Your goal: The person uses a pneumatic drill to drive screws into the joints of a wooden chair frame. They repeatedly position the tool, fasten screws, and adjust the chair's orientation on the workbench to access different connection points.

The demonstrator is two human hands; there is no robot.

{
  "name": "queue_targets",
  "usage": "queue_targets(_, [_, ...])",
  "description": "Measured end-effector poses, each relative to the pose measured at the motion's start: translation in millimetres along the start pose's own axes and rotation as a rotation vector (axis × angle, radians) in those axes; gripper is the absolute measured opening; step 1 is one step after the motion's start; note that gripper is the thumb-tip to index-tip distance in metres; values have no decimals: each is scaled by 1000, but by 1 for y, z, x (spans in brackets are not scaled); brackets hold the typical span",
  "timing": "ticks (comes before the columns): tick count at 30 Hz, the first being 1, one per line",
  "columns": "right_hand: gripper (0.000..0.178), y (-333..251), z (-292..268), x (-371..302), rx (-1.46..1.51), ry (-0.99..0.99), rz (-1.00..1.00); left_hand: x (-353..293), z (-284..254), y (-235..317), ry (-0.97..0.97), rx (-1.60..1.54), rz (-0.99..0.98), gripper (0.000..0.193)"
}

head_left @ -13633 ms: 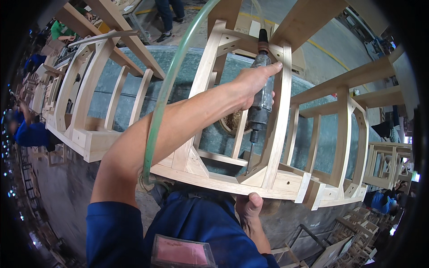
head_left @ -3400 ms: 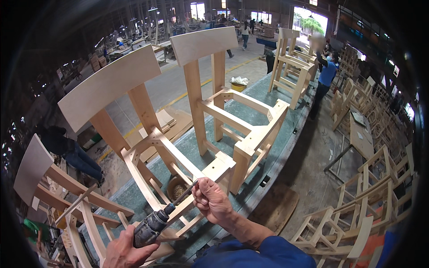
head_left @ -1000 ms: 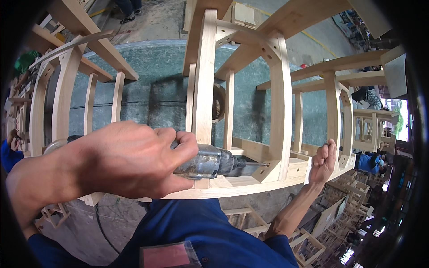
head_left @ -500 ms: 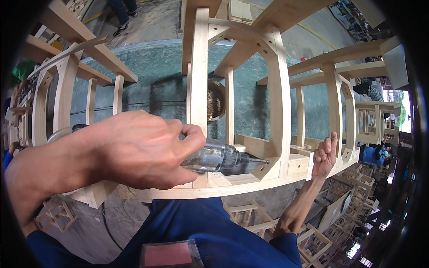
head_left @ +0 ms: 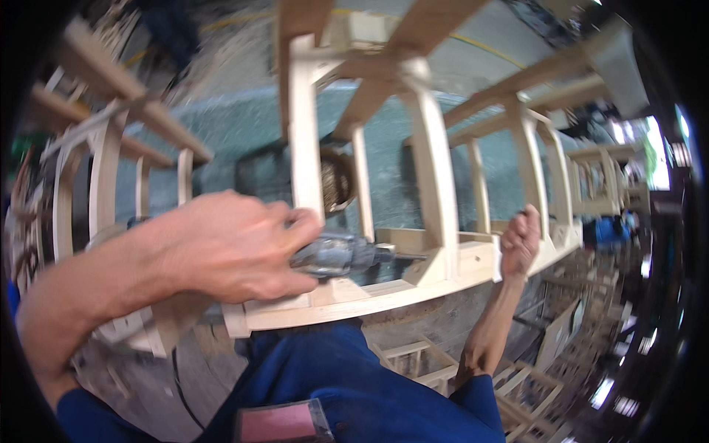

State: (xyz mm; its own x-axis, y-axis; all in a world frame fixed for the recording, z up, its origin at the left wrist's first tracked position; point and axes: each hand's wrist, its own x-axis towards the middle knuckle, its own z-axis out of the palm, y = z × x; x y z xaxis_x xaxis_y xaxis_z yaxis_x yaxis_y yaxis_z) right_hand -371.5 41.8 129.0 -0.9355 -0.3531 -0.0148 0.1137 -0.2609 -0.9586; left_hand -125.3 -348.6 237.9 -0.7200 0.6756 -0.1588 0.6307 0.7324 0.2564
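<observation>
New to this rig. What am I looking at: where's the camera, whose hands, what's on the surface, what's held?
No robot here: these are a person's bare hands. The camera is a wide fisheye worn on the head, looking down, so straight edges bend near the rim.

The left hand holds a dark power driver, its bit pointing toward a corner block of the middle chair frame. The right hand is curled beside that frame's right end; blur hides whether it holds anything.

Wooden frames stand on a green work surface, with a round container behind the middle frame's front leg.
</observation>
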Motion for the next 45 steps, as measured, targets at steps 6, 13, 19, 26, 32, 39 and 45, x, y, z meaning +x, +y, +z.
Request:
queue_targets(6, [21,-20,34,-6,82,117,-39,-15,-2,18,-84,173,-148,28])
queue_targets(13, [15,-25,96,-75,420,-186,173,-51,-28,78,298,-293,-311,35])
queue_targets(19, [22,-4,154,-98,829,-278,114,-64,31,132,693,-1083,-405,28])
queue_targets(26, [28,-9,173,-125,1009,-320,38,-34,66,184,785,-1282,-287,27])
queue_targets(32, [26,-14,151,-144,887,-183,-73,-16,89,205,773,-1452,-319,28])
queue_targets(39, [26,-21,115,-163,704,-141,-105,3,115,208,771,-1328,-228,27])
queue_targets(45, [20,-26,99,-162,658,-42,-89,20,112,205,622,-1694,-212,36])
